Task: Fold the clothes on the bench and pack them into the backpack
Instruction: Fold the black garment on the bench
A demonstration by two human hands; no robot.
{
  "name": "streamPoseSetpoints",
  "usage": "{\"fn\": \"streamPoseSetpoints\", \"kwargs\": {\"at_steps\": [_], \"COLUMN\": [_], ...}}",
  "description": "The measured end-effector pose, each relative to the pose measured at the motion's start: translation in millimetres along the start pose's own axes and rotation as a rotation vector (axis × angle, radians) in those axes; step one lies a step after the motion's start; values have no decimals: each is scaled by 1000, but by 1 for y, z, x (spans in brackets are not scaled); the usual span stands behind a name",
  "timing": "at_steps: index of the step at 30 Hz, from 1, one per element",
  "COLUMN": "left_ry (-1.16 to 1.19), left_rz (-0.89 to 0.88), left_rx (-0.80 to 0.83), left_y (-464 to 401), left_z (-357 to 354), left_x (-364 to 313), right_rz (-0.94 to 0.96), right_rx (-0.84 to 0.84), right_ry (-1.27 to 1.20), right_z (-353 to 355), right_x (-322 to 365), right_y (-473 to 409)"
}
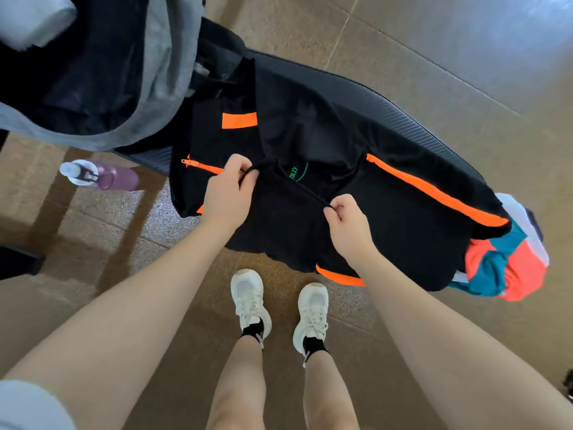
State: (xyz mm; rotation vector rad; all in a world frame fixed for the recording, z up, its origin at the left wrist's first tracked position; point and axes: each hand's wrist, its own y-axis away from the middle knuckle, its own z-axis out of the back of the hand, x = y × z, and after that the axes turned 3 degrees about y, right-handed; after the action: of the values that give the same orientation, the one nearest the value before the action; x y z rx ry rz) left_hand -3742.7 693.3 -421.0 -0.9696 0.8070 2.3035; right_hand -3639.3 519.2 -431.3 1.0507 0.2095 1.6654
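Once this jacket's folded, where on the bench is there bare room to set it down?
Bare bench shows only along the far edge, beyond the jacket. The near side is crowded: both hands, left and right, pinch the jacket there, the backpack fills one end, and colourful clothes the other.

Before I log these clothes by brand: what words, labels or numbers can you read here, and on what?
Green print inside the collar of the black jacket, between the left hand and right hand: partly hidden and blurred, not readable for sure.
Water bottle, backpack, colourful garment, shoes: no readable text.
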Motion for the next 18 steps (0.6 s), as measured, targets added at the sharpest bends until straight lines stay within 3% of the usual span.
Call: {"fn": "streamPoseSetpoints", "kwargs": {"at_steps": [2, 5, 9, 11, 15, 18], "left_ry": [18, -23, -382, -492, -774, -919], "left_rz": [-4, 83, 77, -18, -435, -457], "left_rx": [-50, -106, -63, -9, 99, 287], "left_y": [-11, -30, -37, -38, -46, -55], "left_z": [4, -1, -10, -11, -15, -16], "left_x": [-8, -8, 15, 20, 22, 24], "right_rz": [38, 107, 125, 152, 259, 265], "right_rx": [-62, -127, -116, -164, -258, -236], "right_ry": [-74, 9, 337, 301, 340, 391], "right_z": [9, 13, 9, 10, 16, 25], "right_x": [16, 39, 46, 52, 69, 82], "right_y": [-9, -32, -58, -62, -73, -92]}}
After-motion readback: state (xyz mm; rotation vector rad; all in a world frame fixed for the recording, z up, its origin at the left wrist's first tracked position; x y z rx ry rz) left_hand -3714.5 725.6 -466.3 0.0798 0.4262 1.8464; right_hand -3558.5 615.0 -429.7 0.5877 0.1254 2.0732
